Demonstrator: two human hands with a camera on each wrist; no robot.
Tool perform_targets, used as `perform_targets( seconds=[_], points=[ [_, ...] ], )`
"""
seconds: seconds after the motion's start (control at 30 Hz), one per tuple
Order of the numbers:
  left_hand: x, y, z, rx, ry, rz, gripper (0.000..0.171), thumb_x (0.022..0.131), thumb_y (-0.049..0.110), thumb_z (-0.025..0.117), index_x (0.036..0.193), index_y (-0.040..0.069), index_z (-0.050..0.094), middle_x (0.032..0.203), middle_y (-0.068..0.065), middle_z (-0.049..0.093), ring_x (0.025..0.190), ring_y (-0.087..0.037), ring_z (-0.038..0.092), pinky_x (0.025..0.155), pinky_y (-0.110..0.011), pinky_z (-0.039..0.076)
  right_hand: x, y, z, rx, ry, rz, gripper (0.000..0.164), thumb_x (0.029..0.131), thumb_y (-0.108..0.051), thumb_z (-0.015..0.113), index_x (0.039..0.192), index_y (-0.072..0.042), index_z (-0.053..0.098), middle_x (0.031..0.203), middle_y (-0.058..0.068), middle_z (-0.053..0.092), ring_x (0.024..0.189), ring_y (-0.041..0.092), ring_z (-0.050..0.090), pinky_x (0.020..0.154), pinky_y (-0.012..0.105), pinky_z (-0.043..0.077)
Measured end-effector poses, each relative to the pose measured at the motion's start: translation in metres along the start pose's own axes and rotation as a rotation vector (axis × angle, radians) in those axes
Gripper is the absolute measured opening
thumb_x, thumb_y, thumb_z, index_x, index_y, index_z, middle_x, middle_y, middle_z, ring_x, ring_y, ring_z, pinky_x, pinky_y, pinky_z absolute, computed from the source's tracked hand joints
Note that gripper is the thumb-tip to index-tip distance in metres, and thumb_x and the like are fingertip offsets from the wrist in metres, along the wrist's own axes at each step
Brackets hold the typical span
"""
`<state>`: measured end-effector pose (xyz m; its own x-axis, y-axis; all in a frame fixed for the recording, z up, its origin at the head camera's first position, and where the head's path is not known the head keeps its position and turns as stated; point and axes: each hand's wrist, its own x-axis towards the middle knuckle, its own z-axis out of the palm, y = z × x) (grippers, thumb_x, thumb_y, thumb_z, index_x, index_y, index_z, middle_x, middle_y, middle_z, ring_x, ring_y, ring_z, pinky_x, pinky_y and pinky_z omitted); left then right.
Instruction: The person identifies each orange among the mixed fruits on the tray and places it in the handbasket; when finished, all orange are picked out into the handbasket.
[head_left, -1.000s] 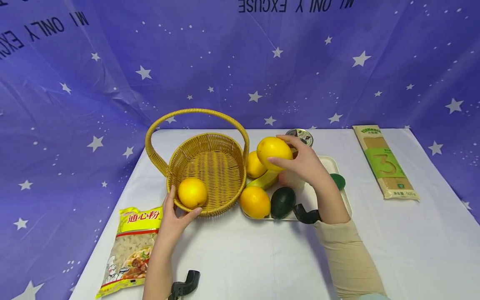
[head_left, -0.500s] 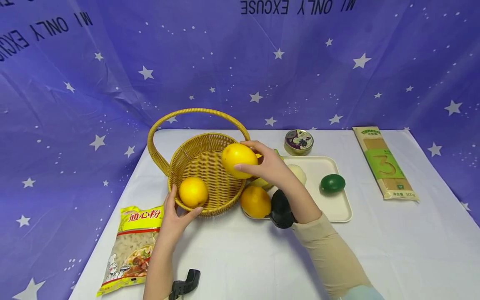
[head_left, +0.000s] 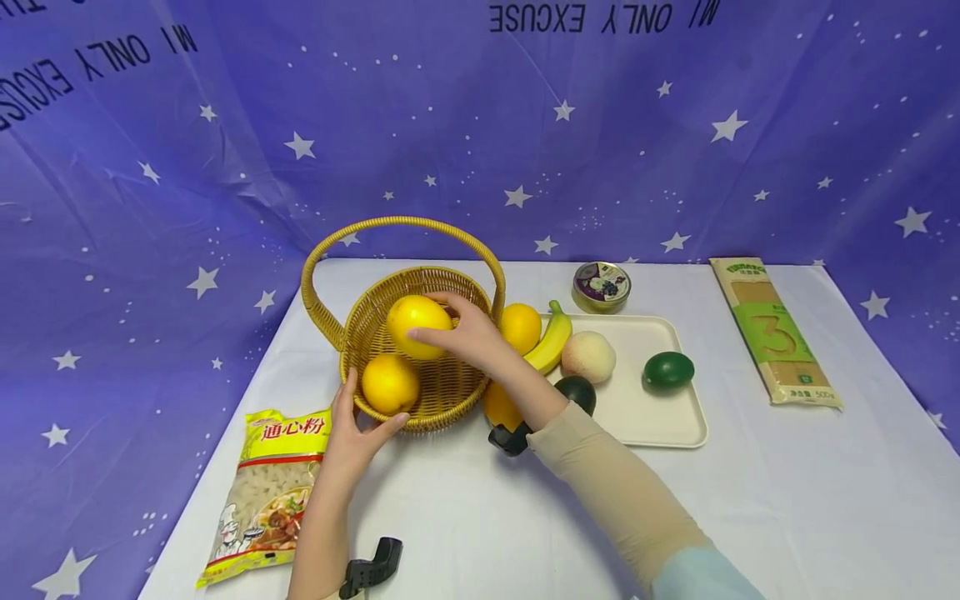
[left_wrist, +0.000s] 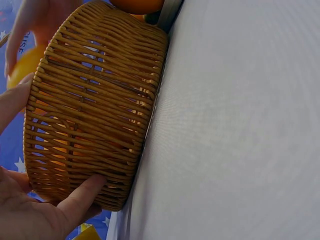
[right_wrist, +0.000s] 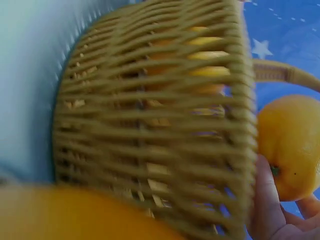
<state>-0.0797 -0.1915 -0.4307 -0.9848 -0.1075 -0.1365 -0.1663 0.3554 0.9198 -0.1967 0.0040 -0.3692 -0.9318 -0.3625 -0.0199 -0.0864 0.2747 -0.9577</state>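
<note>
A round wicker basket (head_left: 438,392) with a tall handle stands at the left of the table. My left hand (head_left: 352,446) holds it at its near-left side, the thumb at the rim and fingers against the woven wall (left_wrist: 95,115). Inside lies one orange (head_left: 390,385). Above the basket's opening, my right hand (head_left: 472,333) grips a second yellow-orange fruit (head_left: 418,325), an orange with its stem end showing (right_wrist: 292,145) in the right wrist view. The hand partly covers that fruit from the right.
Right of the basket, a cream tray (head_left: 645,417) bears a banana (head_left: 553,340), a peach (head_left: 588,357), a green fruit (head_left: 668,370), a dark avocado (head_left: 577,395) and more oranges (head_left: 521,327). A round tin (head_left: 602,286), noodles (head_left: 776,333) and a macaroni bag (head_left: 270,492) lie around.
My right hand has carried the orange leftward from over the tray to over the basket. The left hand stays at the basket's side.
</note>
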Motion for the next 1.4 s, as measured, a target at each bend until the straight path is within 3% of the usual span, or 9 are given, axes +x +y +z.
perform_targets(
  seconds=[0.2, 0.4, 0.63, 0.97, 1.17, 1.4],
  points=[
    [0.001, -0.002, 0.000, -0.001, -0.011, -0.013, 0.105, 0.081, 0.032, 0.074, 0.151, 0.024, -0.003, 0.154, -0.011, -0.009, 0.140, -0.035, 0.006, 0.111, -0.049, 0.019, 0.022, 0.008, 0.023, 0.144, 0.004, 0.097, 0.072, 0.070, -0.046, 0.078, 0.133, -0.026, 0.048, 0.118, 0.006, 0.054, 0.094, 0.020, 0.059, 0.077, 0.047, 0.053],
    [0.001, -0.003, 0.001, 0.001, -0.008, -0.002, 0.104, 0.080, 0.031, 0.074, 0.151, 0.024, -0.002, 0.154, -0.011, -0.009, 0.141, -0.033, 0.004, 0.112, -0.049, 0.016, 0.033, 0.015, 0.035, 0.067, 0.055, 0.113, 0.078, 0.071, -0.047, 0.078, 0.136, -0.021, 0.044, 0.121, 0.010, 0.053, 0.093, 0.022, 0.059, 0.075, 0.044, 0.054],
    [-0.001, -0.003, 0.002, -0.010, 0.000, 0.021, 0.106, 0.079, 0.035, 0.075, 0.151, 0.026, -0.001, 0.154, -0.011, -0.008, 0.140, -0.034, 0.007, 0.110, -0.049, 0.020, 0.041, 0.018, 0.040, 0.087, 0.064, 0.151, 0.078, 0.073, -0.045, 0.077, 0.138, -0.020, 0.043, 0.123, 0.012, 0.052, 0.096, 0.024, 0.059, 0.074, 0.043, 0.055],
    [0.000, -0.001, 0.001, -0.032, -0.002, 0.018, 0.105, 0.079, 0.034, 0.075, 0.151, 0.026, -0.002, 0.154, -0.010, -0.010, 0.140, -0.036, 0.009, 0.109, -0.049, 0.023, 0.047, 0.028, 0.043, 0.055, 0.011, 0.217, 0.072, 0.077, -0.038, 0.076, 0.138, -0.019, 0.043, 0.125, 0.014, 0.052, 0.094, 0.025, 0.060, 0.073, 0.043, 0.055],
    [0.000, -0.002, 0.001, -0.023, 0.002, 0.024, 0.106, 0.079, 0.034, 0.075, 0.151, 0.024, -0.001, 0.154, -0.010, -0.007, 0.140, -0.035, 0.009, 0.110, -0.048, 0.023, 0.044, 0.028, 0.046, 0.021, -0.068, 0.195, 0.065, 0.080, -0.031, 0.074, 0.137, -0.018, 0.047, 0.130, 0.018, 0.049, 0.108, 0.028, 0.055, 0.075, 0.042, 0.054],
    [0.001, -0.004, 0.000, -0.022, 0.003, 0.015, 0.107, 0.078, 0.037, 0.075, 0.151, 0.026, -0.002, 0.154, -0.009, -0.008, 0.140, -0.035, 0.009, 0.109, -0.048, 0.024, 0.036, 0.018, 0.036, 0.005, -0.091, 0.172, 0.068, 0.080, -0.035, 0.073, 0.139, -0.020, 0.044, 0.132, 0.016, 0.046, 0.105, 0.030, 0.056, 0.079, 0.044, 0.053]
  ],
)
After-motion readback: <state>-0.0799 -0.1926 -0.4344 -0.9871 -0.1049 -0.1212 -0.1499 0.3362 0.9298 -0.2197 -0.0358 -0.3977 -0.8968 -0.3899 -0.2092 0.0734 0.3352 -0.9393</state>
